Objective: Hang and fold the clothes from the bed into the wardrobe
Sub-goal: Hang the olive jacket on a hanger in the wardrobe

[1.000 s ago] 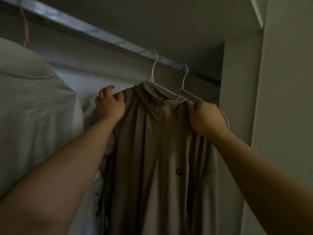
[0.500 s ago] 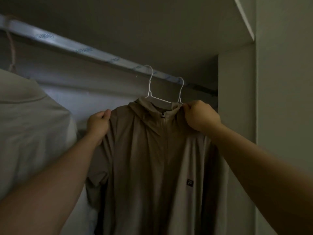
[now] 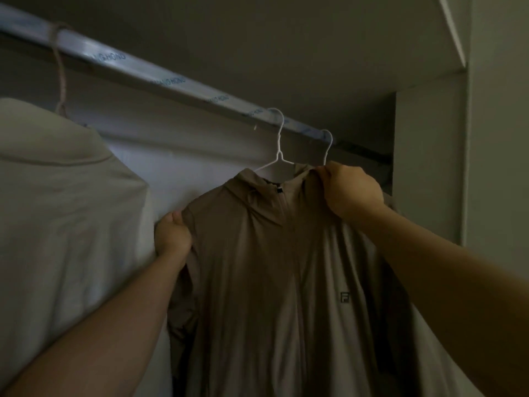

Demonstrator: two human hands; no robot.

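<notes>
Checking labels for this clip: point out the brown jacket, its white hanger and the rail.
brown jacket (image 3: 257,267): head view, chest panel.
white hanger (image 3: 279,156): head view, neck under the hook.
rail (image 3: 171,81): head view, printed front face.

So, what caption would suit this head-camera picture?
Left hand and right hand grip a tan jacket, its white hanger on the rail.

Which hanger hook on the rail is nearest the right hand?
The rightmost thin white wire hook, above the right hand pinching the tan jacket; the other white hook and the pinkish hook hang further left.
</notes>
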